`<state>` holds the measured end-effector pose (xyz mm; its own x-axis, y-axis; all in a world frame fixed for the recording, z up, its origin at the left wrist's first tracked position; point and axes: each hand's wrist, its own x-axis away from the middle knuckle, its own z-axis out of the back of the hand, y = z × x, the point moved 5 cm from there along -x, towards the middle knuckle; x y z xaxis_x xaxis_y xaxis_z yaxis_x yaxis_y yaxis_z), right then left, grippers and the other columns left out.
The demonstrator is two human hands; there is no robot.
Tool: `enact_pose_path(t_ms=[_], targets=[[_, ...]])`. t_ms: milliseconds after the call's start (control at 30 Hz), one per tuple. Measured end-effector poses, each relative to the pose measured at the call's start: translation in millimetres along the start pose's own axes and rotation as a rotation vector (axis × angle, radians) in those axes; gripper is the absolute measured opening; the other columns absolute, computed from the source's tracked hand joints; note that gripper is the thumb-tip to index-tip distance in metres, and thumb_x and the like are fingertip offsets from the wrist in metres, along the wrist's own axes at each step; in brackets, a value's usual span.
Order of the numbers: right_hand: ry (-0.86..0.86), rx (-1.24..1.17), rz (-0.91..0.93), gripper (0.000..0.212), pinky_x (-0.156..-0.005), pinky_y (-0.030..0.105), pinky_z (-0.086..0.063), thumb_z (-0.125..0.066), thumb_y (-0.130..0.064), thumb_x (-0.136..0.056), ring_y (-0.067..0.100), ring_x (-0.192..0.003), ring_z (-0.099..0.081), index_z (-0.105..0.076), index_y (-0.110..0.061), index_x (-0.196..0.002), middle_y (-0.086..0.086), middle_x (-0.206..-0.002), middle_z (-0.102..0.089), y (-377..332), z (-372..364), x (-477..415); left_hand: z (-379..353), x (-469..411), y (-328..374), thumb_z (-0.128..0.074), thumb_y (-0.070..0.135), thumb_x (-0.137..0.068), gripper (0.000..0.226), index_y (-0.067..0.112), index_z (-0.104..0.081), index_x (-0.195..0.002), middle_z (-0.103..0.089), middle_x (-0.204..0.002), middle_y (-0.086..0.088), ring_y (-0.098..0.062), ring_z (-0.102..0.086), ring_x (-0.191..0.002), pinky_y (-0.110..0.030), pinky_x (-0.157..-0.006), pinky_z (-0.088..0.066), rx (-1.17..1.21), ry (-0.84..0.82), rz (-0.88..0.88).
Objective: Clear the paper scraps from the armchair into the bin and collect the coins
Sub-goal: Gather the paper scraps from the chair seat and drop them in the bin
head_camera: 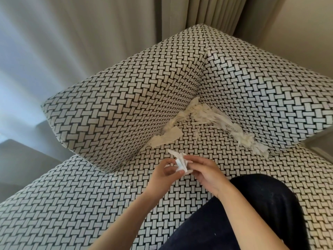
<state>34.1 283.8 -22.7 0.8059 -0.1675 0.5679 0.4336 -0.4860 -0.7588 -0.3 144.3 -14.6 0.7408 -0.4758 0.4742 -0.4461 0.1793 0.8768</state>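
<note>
The armchair is covered in black-and-white woven-pattern fabric. Both hands meet above its seat. My left hand and my right hand pinch a small bunch of white paper scraps between them. More torn paper scraps lie packed along the crease where the seat meets the back and arm cushions. A flat larger scrap rests just ahead of my hands, and a tiny bit lies on the seat to the left. No coins and no bin are in view.
My dark-clothed knee rests on the seat at the lower right. Pale curtains hang behind the chair, and a beige wall stands at the upper right. A grey floor or ledge shows at the left.
</note>
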Motion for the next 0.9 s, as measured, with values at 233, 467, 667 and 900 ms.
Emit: enact_pose_path(t_ms=[233,467,667,900], targets=[[-0.049,0.254,-0.002,0.019,-0.083,0.029,-0.054,-0.070,-0.016,-0.081,0.017,-0.089,-0.067,-0.071,-0.011,-0.099,0.006,-0.095,-0.073,5.2,-10.0,4.6,9.2,-6.6,-1.1,-0.073,0.017,-0.079,0.017,0.017,-0.057,-0.086,-0.071,-0.074,-0.003,-0.013,-0.065,-0.067,-0.021,-0.063,-0.051,-0.355,0.174,-0.133],[0.062,0.372,0.073,0.016,-0.077,0.026,-0.056,-0.068,-0.011,-0.082,0.018,-0.086,-0.069,-0.067,-0.010,-0.099,0.004,-0.093,-0.073,2.2,-1.5,5.3,18.3,-8.7,-4.5,-0.072,0.024,-0.079,0.020,0.027,-0.062,-0.096,-0.060,-0.102,0.014,-0.008,-0.055,-0.096,-0.017,-0.078,-0.046,-0.476,0.337,-0.207],[0.128,0.291,0.093,0.016,-0.068,0.018,-0.055,-0.066,-0.009,-0.085,0.009,-0.077,-0.066,-0.067,-0.009,-0.101,0.003,-0.096,-0.072,0.6,3.4,4.3,75.1,-0.3,-27.5,-0.062,0.029,-0.083,0.052,0.025,-0.046,-0.132,-0.026,-0.148,-0.012,-0.031,-0.018,-0.134,-0.042,-0.105,-0.025,-0.667,0.820,0.145],[0.124,0.250,0.084,0.016,-0.077,0.024,-0.055,-0.066,-0.008,-0.085,0.013,-0.080,-0.064,-0.068,-0.009,-0.100,0.006,-0.098,-0.072,2.5,4.0,1.9,93.8,-17.1,-36.7,-0.049,0.036,-0.086,0.066,0.025,-0.023,-0.146,-0.011,-0.152,-0.018,-0.032,-0.003,-0.141,-0.044,-0.116,-0.006,-0.696,0.717,0.372]])
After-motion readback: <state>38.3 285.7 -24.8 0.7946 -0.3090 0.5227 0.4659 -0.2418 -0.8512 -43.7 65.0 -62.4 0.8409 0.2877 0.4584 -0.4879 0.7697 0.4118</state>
